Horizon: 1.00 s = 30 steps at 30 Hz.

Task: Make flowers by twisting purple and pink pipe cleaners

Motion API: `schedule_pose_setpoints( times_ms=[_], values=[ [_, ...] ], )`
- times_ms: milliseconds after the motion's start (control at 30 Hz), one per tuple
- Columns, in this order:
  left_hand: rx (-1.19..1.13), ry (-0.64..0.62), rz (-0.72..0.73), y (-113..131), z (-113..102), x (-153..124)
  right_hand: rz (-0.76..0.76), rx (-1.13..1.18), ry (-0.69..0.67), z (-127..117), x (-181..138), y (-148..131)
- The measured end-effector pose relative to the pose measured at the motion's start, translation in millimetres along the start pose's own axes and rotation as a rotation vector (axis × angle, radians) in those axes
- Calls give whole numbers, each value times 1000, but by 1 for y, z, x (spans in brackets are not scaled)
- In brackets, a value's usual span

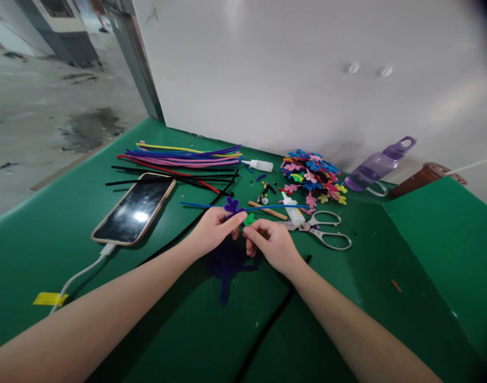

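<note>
Over the green table (427, 255), my left hand (213, 229) is closed in a pinch on a purple pipe-cleaner flower (231, 205). My right hand (271, 242) is closed beside it, its fingers pinching a small green pipe-cleaner piece (249, 218). The two hands almost touch. A dark blue pipe-cleaner shape (226, 266) lies on the table just under them. A long blue pipe cleaner (203, 205) stretches across behind the hands.
A phone (133, 208) on a white cable lies at left. Behind it is a bundle of coloured pipe cleaners (183, 157) and black ones. Scissors (325, 231), two small glue bottles (293, 209), a heap of finished flowers (313, 175), a purple bottle (377, 165) and a brown cup (424, 178) are at right.
</note>
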<state>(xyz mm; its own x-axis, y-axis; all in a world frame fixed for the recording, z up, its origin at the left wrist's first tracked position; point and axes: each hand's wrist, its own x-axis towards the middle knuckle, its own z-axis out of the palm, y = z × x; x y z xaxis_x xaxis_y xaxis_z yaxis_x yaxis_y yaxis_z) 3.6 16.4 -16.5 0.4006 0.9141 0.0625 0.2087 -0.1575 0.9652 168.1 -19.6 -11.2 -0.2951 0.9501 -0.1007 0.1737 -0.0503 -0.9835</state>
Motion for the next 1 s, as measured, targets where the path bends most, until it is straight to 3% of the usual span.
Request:
schedule_pose_setpoints(
  times_ms=[100, 233, 333, 467, 600, 800, 1000],
  values=[
    [-55, -5, -15, 1, 1, 0, -130, -309, 77, -2, -2, 0],
    [-131, -5, -39, 3, 3, 0, -467, -844, 196, -3, -5, 7],
    [-166, -3, -62, 4, 4, 1, -621, -1028, 249, -2, -7, 12],
    [-157, -44, -47, 3, 3, 1, -667, -924, 348, 0, -6, 12],
    [-328, -3, -46, 4, 3, 1, -624, -835, 312, 1, -5, 10],
    [-385, 126, -53, 6, 3, 3, -452, -690, 259, 2, -7, 3],
    [-303, 104, -39, 3, 2, 2, -235, -325, 258, 1, -4, -2]
  ],
)
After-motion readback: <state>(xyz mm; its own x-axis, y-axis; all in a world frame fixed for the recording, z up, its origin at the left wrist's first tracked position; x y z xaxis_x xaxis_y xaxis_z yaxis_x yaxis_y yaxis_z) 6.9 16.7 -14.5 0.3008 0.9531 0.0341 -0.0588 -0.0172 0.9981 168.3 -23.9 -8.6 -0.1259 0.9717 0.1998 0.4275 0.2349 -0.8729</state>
